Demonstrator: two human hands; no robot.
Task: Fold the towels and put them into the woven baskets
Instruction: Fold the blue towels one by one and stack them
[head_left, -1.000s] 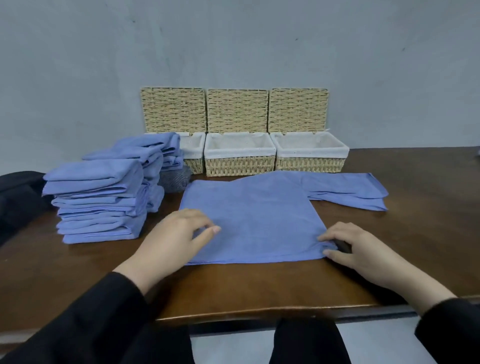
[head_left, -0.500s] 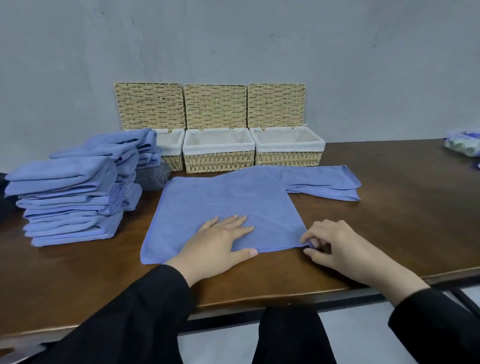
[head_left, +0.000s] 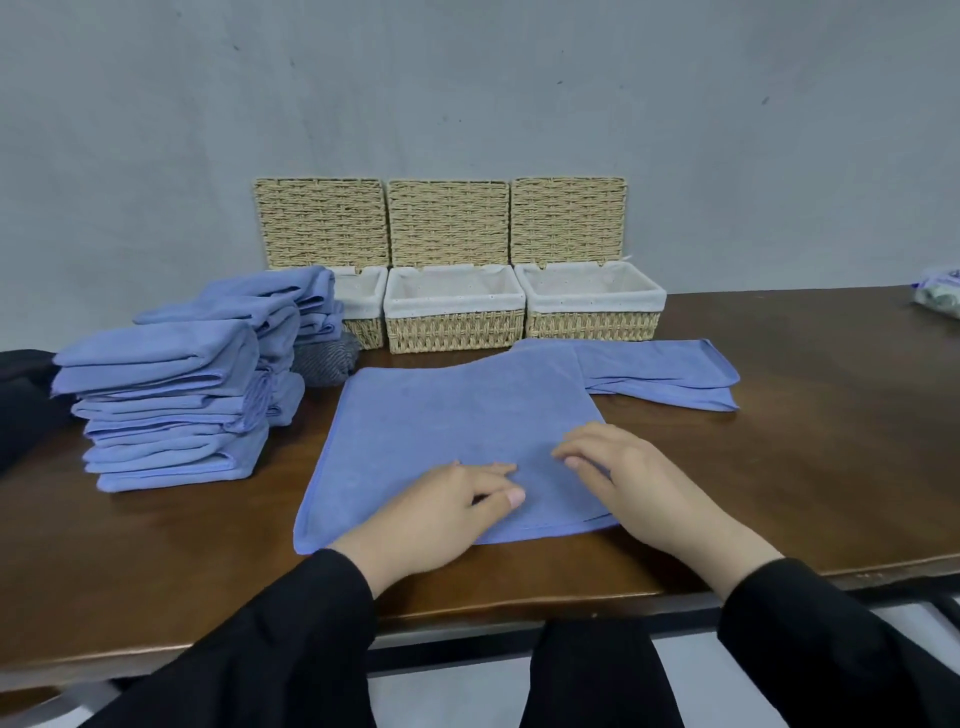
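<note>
Blue square microfibre towel lies flat on the brown wooden table; the right hand has left its corner, now pressing mid-cloth beside the left hand, smoothing before folding.

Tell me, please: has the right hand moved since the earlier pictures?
Yes. The right hand has moved left, from the spread towel's right corner onto its middle, close to the left hand.
</note>
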